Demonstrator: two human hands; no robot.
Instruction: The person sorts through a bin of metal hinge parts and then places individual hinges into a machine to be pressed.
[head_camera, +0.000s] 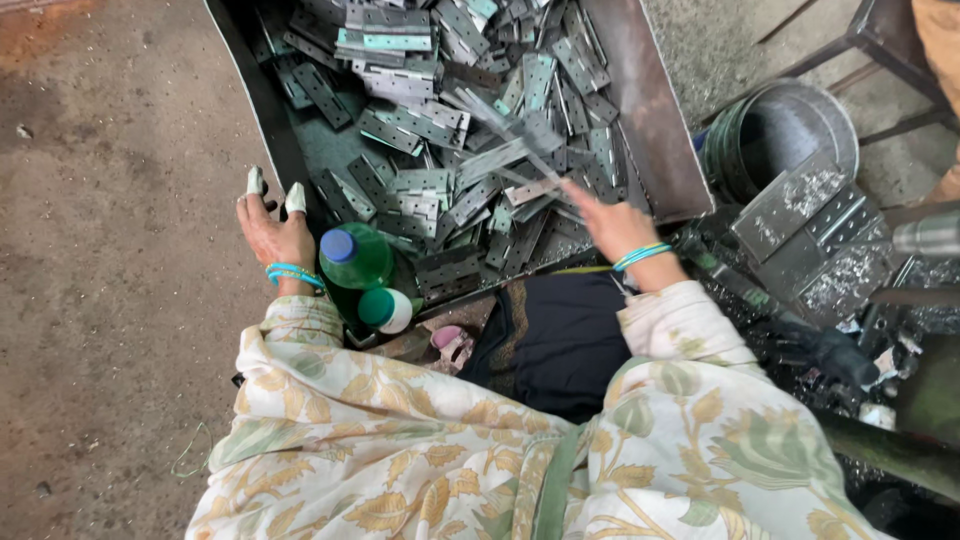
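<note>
Head view, looking down at a seated person in a cream floral-print garment (420, 450) with a dark cloth (560, 340) over the lap.

Right hand (615, 228): reaches forward over the near edge of a dark metal tray (650, 110), holding a blurred grey metal strip (515, 135) that sticks up and away over the heap. Fingers closed on the strip's near end; the exact grip is blurred. Turquoise bangles (642, 255) at the wrist.

Left hand (272, 230): loose and holding nothing, palm down, fingers spread, resting by the tray's left rim on the brown concrete floor (120, 250). Two fingertips are wrapped in white tape (295, 198). Turquoise bangles on this wrist too.

The tray holds a loose heap of flat grey perforated metal hinge plates (440, 150), lying at all angles, some stacked at the far end.

Just beside the left wrist, against the tray's near corner: a green plastic bottle with a blue cap (355, 255), and touching it a smaller green bottle with a white end (385, 310).

To the right of the tray: a round grey metal bucket (790, 130), perforated angle pieces (810, 225) amid metal shavings, and a dark glove (830, 350) near the right elbow.
</note>
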